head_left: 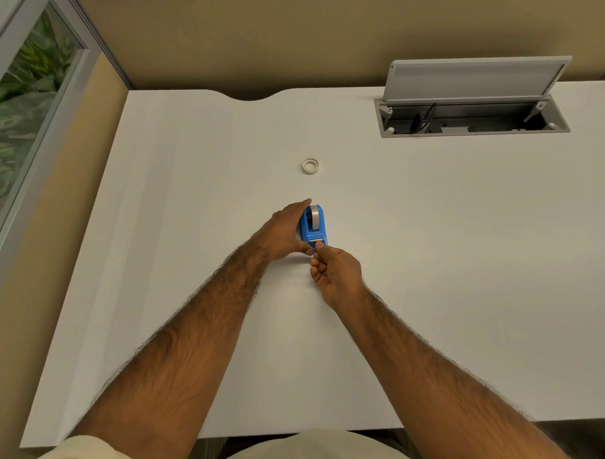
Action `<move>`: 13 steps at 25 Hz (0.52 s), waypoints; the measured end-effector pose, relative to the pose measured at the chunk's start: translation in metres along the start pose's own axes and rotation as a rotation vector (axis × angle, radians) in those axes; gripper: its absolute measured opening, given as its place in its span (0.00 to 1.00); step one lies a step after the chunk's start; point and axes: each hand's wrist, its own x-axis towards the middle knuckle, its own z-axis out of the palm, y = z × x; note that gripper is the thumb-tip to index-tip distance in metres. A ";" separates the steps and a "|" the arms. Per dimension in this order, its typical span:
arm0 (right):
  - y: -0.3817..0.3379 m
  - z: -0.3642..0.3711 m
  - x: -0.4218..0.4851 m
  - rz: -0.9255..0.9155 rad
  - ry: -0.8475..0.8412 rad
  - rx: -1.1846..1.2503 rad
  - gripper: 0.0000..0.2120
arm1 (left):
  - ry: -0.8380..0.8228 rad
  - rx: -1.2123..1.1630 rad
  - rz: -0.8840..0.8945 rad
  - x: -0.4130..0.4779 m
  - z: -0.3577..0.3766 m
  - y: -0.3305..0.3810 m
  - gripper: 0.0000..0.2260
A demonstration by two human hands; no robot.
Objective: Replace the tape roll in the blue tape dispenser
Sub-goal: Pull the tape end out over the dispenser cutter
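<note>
Left grip (284, 232) clasps the blue tape dispenser (313, 226) to steady it; right grip (335, 273) pinches its cutter end; spare roll (310, 166) lies beyond.

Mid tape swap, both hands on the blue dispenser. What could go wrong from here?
1. The right hand pinches at the cutter end of the blue tape dispenser; a slip could nick a fingertip.
2. The left hand grips it from its left side, so tugging at the seated roll may tip or slide it.
</note>
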 end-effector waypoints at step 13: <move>0.004 -0.007 0.007 -0.075 -0.109 0.049 0.07 | 0.001 -0.001 0.008 -0.006 0.000 0.002 0.45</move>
